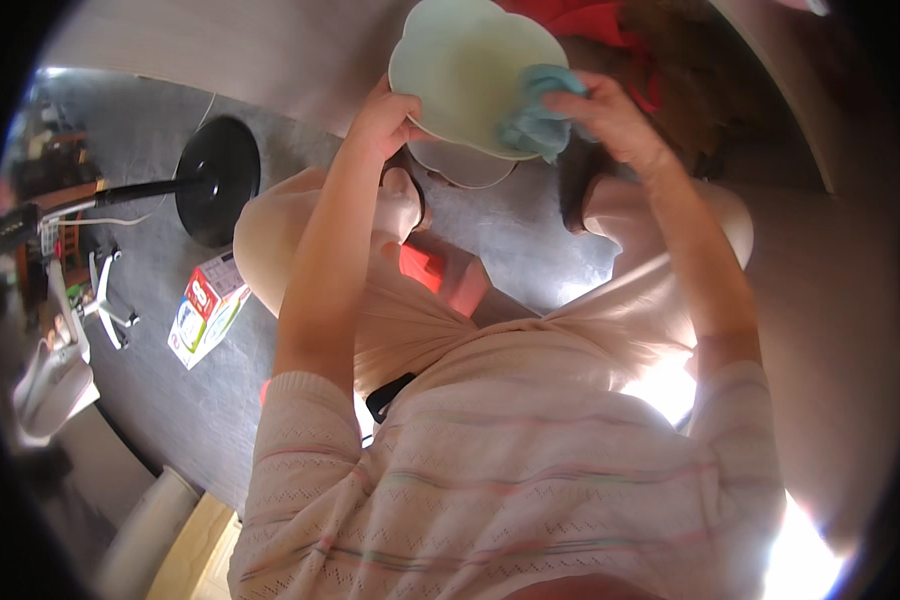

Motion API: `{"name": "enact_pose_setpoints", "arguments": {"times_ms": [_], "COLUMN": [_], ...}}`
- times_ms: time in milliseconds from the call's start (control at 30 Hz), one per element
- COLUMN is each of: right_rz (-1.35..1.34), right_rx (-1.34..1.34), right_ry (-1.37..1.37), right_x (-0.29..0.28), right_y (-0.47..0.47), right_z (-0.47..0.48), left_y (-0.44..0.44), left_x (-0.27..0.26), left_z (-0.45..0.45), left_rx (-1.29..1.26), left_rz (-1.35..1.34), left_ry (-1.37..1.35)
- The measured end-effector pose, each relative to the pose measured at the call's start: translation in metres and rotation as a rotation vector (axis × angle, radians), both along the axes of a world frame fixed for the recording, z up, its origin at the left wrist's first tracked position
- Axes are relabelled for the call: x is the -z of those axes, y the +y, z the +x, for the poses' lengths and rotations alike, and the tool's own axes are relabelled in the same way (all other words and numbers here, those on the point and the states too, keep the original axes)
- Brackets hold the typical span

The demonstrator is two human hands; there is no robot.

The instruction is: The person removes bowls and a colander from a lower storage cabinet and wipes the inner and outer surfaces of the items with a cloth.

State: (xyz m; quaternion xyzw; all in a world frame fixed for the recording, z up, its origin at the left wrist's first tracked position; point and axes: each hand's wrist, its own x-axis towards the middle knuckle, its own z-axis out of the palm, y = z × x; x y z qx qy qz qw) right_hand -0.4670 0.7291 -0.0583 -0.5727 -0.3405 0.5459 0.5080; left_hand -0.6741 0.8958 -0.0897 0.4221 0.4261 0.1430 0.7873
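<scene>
A pale green basin [457,75] with a scalloped, flower-shaped rim is held up and tilted at the top of the view. My left hand [386,120] grips its rim on the left side, thumb over the edge. In my right hand [607,112] is a crumpled teal cloth [544,112], which lies against the inner wall near the basin's right rim. Below the basin, a second scalloped edge of a pale container [465,166] shows; most of it is hidden behind the basin.
On the grey floor [157,405] at left are a black round stand base [221,180] with its pole and a printed carton [208,307]. A white swivel chair [52,382] stands farther left. Red fabric [585,19] lies beyond the basin, and a red item [424,268] is between my legs.
</scene>
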Motion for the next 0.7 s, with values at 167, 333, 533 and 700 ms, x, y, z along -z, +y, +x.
{"name": "enact_pose_setpoints", "arguments": {"times_ms": [167,333,533,700], "right_rz": [0.277,0.254,0.234,0.481], "right_rx": [-0.057,0.266,0.407,0.346], "right_ry": [-1.034,-1.513,-1.607,-1.553], "right_x": [0.007,-0.011,-0.022,-0.035], "right_y": [0.026,0.040,0.032,0.026], "right_z": [-0.070,-0.040,-0.006,-0.029], "left_y": [-0.024,-0.058,-0.066,-0.064], "left_x": [-0.019,-0.061,-0.072,-0.081], "left_z": [-0.006,0.003,0.006,0.007], "left_rx": [0.017,-0.022,-0.059,-0.070], "left_rz": [-0.032,0.026,0.131,0.228], "left_ry": [-0.376,-0.506,-0.604,-0.654]}}
